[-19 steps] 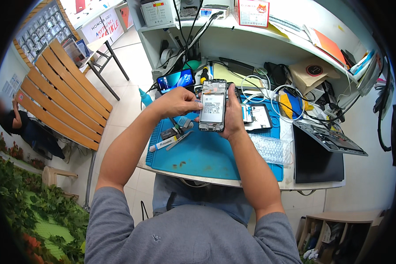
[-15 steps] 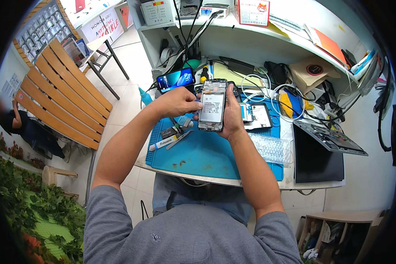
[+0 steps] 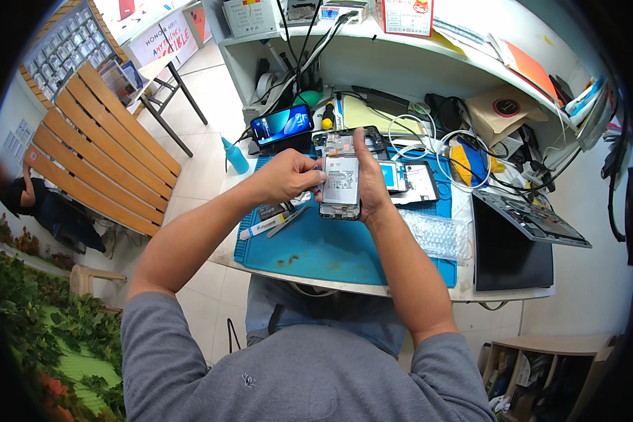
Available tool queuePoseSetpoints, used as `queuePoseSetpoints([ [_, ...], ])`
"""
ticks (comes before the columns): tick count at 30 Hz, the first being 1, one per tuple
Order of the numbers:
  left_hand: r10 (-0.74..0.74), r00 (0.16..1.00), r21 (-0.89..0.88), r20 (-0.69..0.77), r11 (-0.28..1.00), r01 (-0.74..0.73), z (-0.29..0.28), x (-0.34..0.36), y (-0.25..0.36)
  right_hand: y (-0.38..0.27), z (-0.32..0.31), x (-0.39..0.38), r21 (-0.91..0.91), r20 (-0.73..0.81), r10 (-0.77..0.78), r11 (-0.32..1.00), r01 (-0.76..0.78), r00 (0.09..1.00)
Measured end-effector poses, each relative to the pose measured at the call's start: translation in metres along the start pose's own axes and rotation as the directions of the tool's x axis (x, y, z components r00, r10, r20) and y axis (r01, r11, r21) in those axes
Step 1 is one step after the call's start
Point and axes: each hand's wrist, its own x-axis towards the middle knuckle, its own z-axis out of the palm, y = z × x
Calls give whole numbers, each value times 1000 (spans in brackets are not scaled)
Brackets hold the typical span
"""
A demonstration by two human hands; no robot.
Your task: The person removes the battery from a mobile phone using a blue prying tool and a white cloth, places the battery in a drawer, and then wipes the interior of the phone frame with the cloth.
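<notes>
An opened phone [image 3: 340,179] with its silver battery showing is gripped upright in my right hand [image 3: 373,184], thumb along its right edge. My left hand [image 3: 299,176] is pinched at the phone's left edge on a small bluish piece, too small to make out. Behind the phone lie dark phone parts [image 3: 375,144]; to its right are a blue-screened part and an open device body [image 3: 422,186]. Below my left hand, a white tube [image 3: 264,228] and a metal tool lie on the blue mat [image 3: 309,257].
A lit phone [image 3: 281,125] and blue squeeze bottle [image 3: 235,156] stand behind left. Coiled cables, bubble wrap [image 3: 436,232] and an open laptop [image 3: 513,260] crowd the right. A cluttered shelf [image 3: 401,49] spans the back. Another person [image 3: 28,200] sits beside wooden slats [image 3: 105,155] at left.
The opened phone has shifted slightly toward me, showing more of the parts behind it. My left hand has moved a little down and left, still pinched at the edge, and its elbow has swung outward.
</notes>
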Motion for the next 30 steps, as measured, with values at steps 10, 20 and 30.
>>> queuePoseSetpoints([
  [10, -63, 993, -468, -103, 884, 7, 26, -28, 3, -2, 6, -2, 84, 52, 41, 995, -45, 998],
  [20, -19, 996, -359, -92, 933, -15, 11, -22, -28, 4, 6, 1, -45, -29, -24, 999, 22, 999],
  [30, -61, 995, -315, -81, 949, 33, 3, -24, -27, 7, 1, 4, -49, -69, 13, 999, -16, 998],
])
